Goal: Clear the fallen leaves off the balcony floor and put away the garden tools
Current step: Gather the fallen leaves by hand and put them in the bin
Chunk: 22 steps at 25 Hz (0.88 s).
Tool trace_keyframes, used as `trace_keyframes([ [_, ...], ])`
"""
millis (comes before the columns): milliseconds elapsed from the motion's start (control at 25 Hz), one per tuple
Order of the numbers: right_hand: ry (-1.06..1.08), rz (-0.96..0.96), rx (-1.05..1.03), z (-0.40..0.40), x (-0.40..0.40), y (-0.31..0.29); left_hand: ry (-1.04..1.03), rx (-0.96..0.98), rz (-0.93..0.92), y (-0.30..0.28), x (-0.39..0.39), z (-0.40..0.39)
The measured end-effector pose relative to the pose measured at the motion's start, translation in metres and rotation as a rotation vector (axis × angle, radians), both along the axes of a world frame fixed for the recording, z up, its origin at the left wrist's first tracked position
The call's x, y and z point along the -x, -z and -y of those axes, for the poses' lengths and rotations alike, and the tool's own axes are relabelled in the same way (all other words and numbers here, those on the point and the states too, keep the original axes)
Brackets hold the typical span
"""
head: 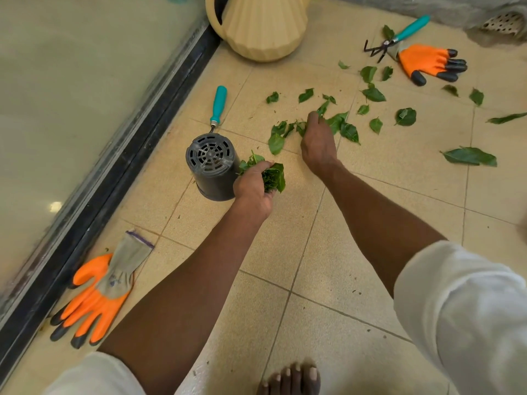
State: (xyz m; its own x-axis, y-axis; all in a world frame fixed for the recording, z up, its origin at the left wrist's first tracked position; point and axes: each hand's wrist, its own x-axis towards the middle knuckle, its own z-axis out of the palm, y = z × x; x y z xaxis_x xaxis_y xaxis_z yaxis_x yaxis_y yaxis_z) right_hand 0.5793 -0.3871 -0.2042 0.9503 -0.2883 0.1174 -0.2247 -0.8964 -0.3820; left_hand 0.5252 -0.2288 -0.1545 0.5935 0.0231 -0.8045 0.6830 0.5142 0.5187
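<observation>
The left hand [253, 189] is clenched around a bunch of leaves [271, 173], the green blades sticking out above and to the right of its curled fingers. Touching that fist on its left side, or very nearly so, lies a black plastic pot [212, 166], tipped so that its slotted base faces the camera. Beyond the pot, away from the grip, a teal-handled tool [219, 105] lies on the tiled floor [328, 252] with its working end hidden behind the pot. The right hand [318, 143] reaches farther out than the left, palm down, fingers bent over a small cluster of leaves [343, 126] on the floor — they touch the leaves, but whether they have actually pinched any cannot be told from here. More loose leaves [405, 116] are scattered beyond and to the right of that hand, with one long leaf [469, 156] lying well off to its right. Far past the right hand, a hand rake [399, 37] with a teal grip rests against an orange glove [430, 62] with black fingertips. Its partner, a second orange glove [95, 295], lies well back from the left grip, near the person's left elbow, beside the dark door track [119, 166] of a glass door. A cream ribbed watering can [265, 27] stands at the far end of that track — well beyond both hands. White sleeves [462, 309] are rolled above both forearms, and bare toes [291, 379] show at the near edge
</observation>
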Motion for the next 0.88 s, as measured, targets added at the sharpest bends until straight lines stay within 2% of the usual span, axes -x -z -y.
trace_keyframes([
  [160, -0.013, -0.280, 0.132, 0.006, -0.021, 0.003, -0.012, -0.003, -0.002, 0.000, -0.003, -0.002],
  [240, -0.045, -0.251, 0.183, 0.001, -0.007, 0.014, -0.027, 0.020, -0.004, 0.001, -0.005, -0.003],
  [320, -0.047, -0.145, 0.184, -0.003, 0.007, 0.020, -0.043, 0.029, -0.003, 0.000, -0.004, -0.001],
  [440, 0.029, 0.052, -0.026, -0.008, 0.014, 0.013, -0.030, 0.026, -0.007, 0.002, -0.002, 0.001],
  [520, -0.025, 0.100, -0.110, -0.015, 0.001, 0.002, -0.031, 0.015, 0.003, 0.001, -0.004, 0.000],
  [600, -0.055, 0.060, -0.087, -0.027, -0.019, -0.006, -0.035, 0.002, 0.000, 0.003, -0.006, -0.004],
  [720, -0.091, -0.285, 0.062, -0.038, -0.036, -0.005, -0.033, 0.002, -0.002, 0.003, -0.006, -0.008],
  [760, -0.142, -0.330, 0.137, -0.040, -0.035, 0.002, -0.031, 0.000, -0.006, 0.004, -0.006, -0.008],
  [880, -0.220, -0.190, 0.219, -0.038, -0.017, 0.023, -0.031, -0.009, 0.004, 0.004, -0.005, -0.009],
])
